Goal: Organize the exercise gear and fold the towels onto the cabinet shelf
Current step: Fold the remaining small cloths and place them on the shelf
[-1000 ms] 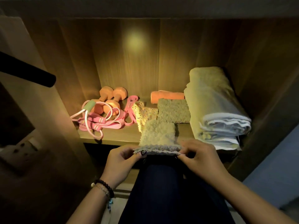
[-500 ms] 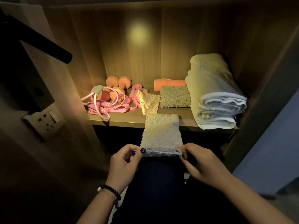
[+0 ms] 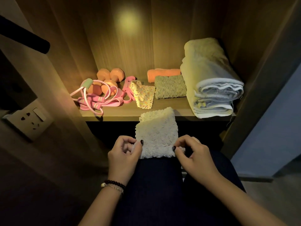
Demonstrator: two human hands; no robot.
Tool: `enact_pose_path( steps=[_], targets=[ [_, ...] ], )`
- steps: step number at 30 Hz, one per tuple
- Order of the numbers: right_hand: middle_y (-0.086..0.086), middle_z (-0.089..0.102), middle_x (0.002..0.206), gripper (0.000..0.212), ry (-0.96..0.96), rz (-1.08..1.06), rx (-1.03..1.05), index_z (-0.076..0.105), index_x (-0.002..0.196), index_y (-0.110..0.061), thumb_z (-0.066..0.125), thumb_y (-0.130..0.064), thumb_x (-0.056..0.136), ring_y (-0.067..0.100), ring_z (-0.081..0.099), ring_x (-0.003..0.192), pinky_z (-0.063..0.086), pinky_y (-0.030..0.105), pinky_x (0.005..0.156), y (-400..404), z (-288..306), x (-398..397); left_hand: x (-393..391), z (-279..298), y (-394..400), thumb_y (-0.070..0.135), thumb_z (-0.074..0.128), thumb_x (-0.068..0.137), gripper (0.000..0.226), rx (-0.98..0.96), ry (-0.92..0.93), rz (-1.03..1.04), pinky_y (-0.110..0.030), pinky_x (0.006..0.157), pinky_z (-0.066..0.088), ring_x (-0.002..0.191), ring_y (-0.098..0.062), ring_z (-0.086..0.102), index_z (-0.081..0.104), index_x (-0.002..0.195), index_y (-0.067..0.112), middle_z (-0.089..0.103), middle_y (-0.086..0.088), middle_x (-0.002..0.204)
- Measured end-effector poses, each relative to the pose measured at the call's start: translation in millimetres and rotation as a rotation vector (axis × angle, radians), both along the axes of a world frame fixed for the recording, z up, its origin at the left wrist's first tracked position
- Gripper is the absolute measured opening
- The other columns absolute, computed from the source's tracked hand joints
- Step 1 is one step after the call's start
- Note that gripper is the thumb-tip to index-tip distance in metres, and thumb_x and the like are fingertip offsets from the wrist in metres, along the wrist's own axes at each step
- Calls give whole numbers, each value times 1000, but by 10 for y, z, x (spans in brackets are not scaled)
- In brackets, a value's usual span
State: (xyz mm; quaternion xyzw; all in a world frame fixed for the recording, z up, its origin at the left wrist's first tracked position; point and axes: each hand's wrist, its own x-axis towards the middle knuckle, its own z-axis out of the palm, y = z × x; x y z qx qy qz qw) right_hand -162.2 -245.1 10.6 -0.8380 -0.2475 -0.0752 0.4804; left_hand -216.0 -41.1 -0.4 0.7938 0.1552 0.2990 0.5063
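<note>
A small cream fluffy towel (image 3: 157, 134) lies folded on my lap, its far end reaching the front edge of the cabinet shelf (image 3: 123, 115). My left hand (image 3: 124, 151) pinches its near left corner and my right hand (image 3: 193, 154) pinches its near right corner. On the shelf lie orange dumbbells (image 3: 109, 80), a pink jump rope and bands (image 3: 96, 100), a speckled yellow cloth (image 3: 144, 95), a green folded towel (image 3: 170, 86), an orange rolled towel (image 3: 162, 74) and a big folded pale towel (image 3: 210, 79).
A wall socket (image 3: 29, 121) sits at the left, outside the cabinet side panel. A dark bar (image 3: 24, 38) juts in from the upper left. The cabinet's right wall (image 3: 260, 62) stands close to the big towel. A dark recess opens below the shelf.
The cream towel has come back off the shelf toward my lap, both hands still pinching its near corners. The view has tilted down.
</note>
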Motion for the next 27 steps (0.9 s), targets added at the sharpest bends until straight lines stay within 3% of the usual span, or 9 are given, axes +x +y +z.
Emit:
enact_pose_path(
  steps=[6, 11, 15, 18, 22, 27],
  targets=[
    [-6, 55, 80, 8, -341, -7, -216, 64, 84, -14, 68, -8, 80, 13, 50, 77, 47, 31, 68, 99, 29, 14, 47, 17, -14, 18, 72, 80, 19, 120, 30, 19, -35, 67, 51, 61, -12, 56, 58, 91, 26, 55, 3, 60],
    [6, 64, 96, 17, -598, 128, -297, 70, 94, -6, 68, 2, 80, 23, 61, 92, 45, 37, 82, 93, -45, 31, 108, 152, 9, -2, 73, 75, 23, 544, -72, -156, -43, 77, 48, 90, -16, 56, 66, 87, 16, 57, 6, 91],
    [9, 66, 95, 18, -615, 194, -294, 71, 96, -3, 65, 2, 80, 25, 63, 91, 46, 37, 83, 84, -94, 50, 109, 192, 44, 11, 64, 84, 12, 843, -185, -344, -40, 72, 41, 84, -15, 56, 73, 77, 16, 63, 6, 82],
    [8, 66, 99, 22, -577, 222, -286, 71, 100, -3, 62, -2, 80, 24, 62, 96, 46, 35, 85, 22, -108, 57, 59, 203, 47, 9, 56, 83, 21, 834, -153, -426, -38, 70, 46, 82, -15, 59, 76, 84, 12, 67, 4, 83],
    [5, 65, 103, 23, -459, 233, -207, 70, 106, -4, 62, -7, 84, 19, 61, 99, 47, 35, 83, -62, -144, 54, -30, 223, 70, 12, 57, 82, 29, 600, -69, -590, -29, 79, 53, 99, -11, 61, 73, 106, 12, 67, 4, 103],
    [3, 61, 106, 28, -395, 268, -275, 67, 114, -9, 62, -22, 90, 17, 58, 101, 48, 37, 83, -143, -134, 158, 30, 184, 45, 23, 59, 89, 29, 659, -5, -600, -34, 85, 52, 106, -13, 58, 68, 115, 13, 62, 3, 111]
  ],
)
